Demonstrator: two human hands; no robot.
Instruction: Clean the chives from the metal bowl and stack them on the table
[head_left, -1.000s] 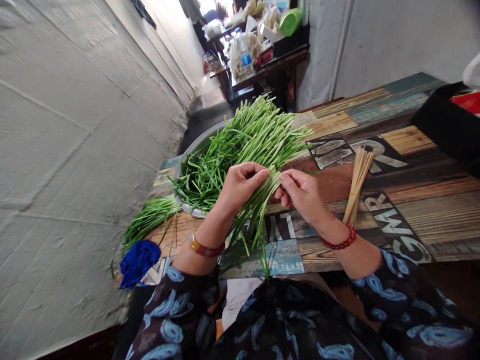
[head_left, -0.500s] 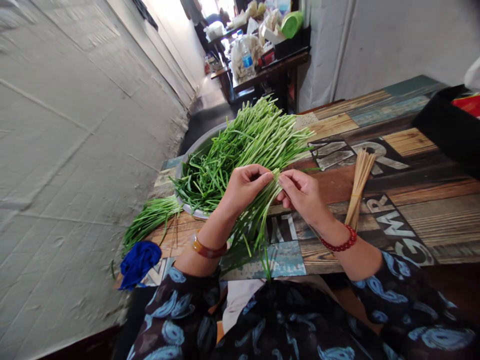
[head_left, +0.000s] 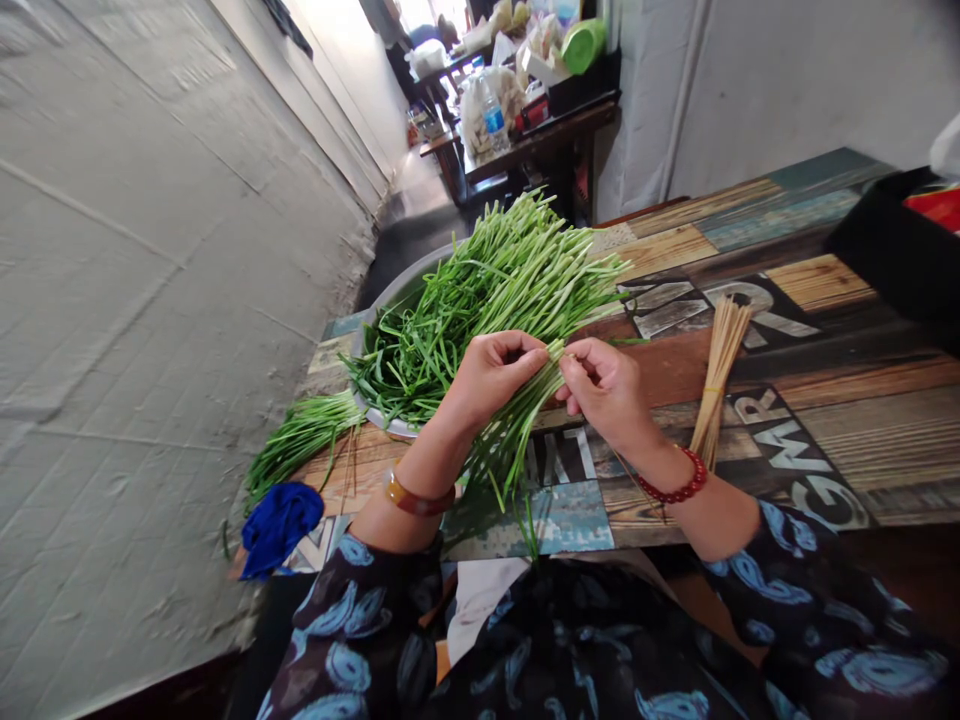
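My left hand (head_left: 499, 372) is closed around a small bunch of garlic chives (head_left: 521, 425), pale stem ends up at the fingertips and green leaves hanging toward me. At those ends my right hand (head_left: 602, 380) pinches with thumb and fingers, touching the stems. A thin bamboo skewer (head_left: 628, 470) shows below the right palm; most of it is hidden by the hand. Behind both hands, a large heap of garlic chives (head_left: 517, 265) fills a metal basin (head_left: 397, 292). A bundle of bamboo skewers (head_left: 718, 375) lies right of my right hand.
Left of the basin lies another bunch of chives (head_left: 304, 435) with thin sticks beside it. A blue cloth (head_left: 279, 528) sits at the wood-patterned table's (head_left: 885, 430) left corner. A black box (head_left: 892, 250) stands at the right; a cluttered table (head_left: 540, 130) is farther back.
My right hand has shifted very slightly, its fingertips still at the chive ends. The left hand keeps its grip on the bunch, nearly unmoved.
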